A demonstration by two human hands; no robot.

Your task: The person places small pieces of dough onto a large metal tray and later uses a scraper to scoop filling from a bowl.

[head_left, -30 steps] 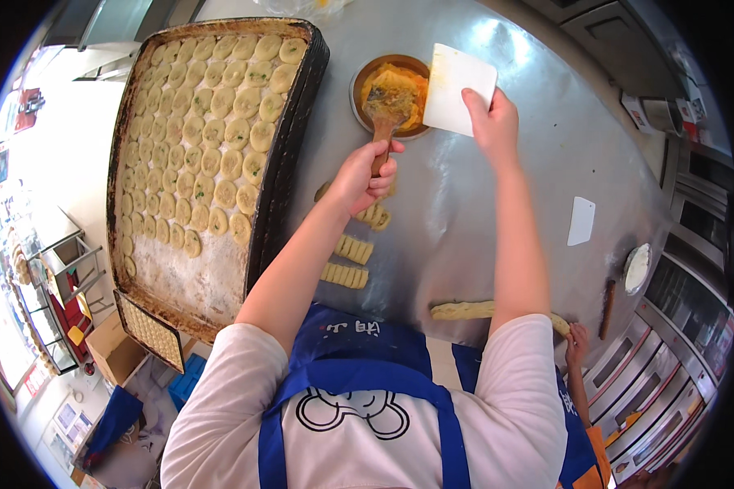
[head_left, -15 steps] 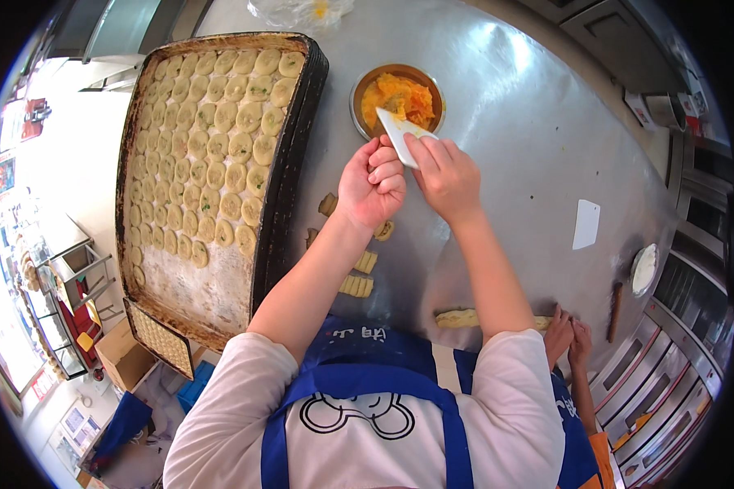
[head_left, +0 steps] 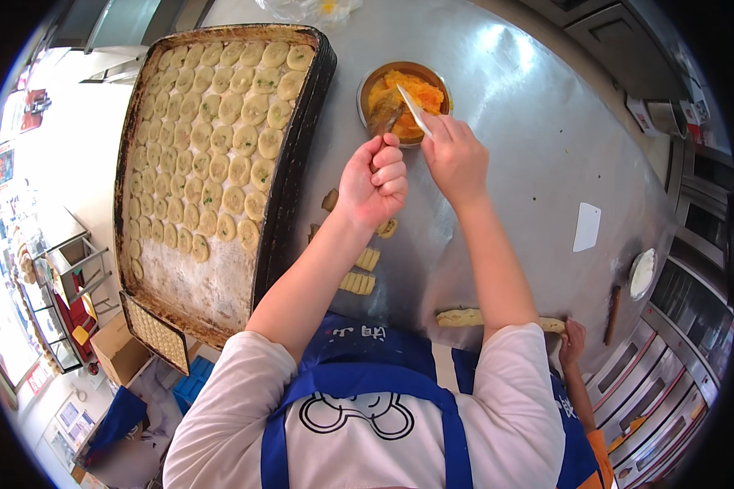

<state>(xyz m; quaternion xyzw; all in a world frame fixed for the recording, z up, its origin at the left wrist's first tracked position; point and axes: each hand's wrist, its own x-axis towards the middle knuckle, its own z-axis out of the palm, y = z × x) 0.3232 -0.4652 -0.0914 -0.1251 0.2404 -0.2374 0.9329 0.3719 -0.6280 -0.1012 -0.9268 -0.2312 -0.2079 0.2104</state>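
A metal bowl point(head_left: 362, 99) of mashed orange filling point(head_left: 421, 84) stands on the steel table beyond my hands. My left hand point(head_left: 373, 186) is closed, palm side up, around the handle of what looks like a spoon point(head_left: 384, 121); its smeared head is over the near left of the filling. In my right hand point(head_left: 457, 160) is a white dough scraper point(head_left: 413, 110), seen nearly edge-on, its far end over the filling beside the spoon. Several cut dough pieces point(head_left: 357, 283) lie below my left wrist, partly hidden by my forearm.
At left, a large dark-rimmed baking tray point(head_left: 192, 289) holds rows of flattened dough rounds. On the right are another white scraper point(head_left: 586, 227), a dish of white powder point(head_left: 643, 273) and a brown stick point(head_left: 612, 314). A co-worker's hand point(head_left: 573, 341) touches a dough roll point(head_left: 459, 318).
The scraper has turned from showing its flat face to nearly edge-on. The spoon's head now shows in the bowl. One of the co-worker's two hands has left view.
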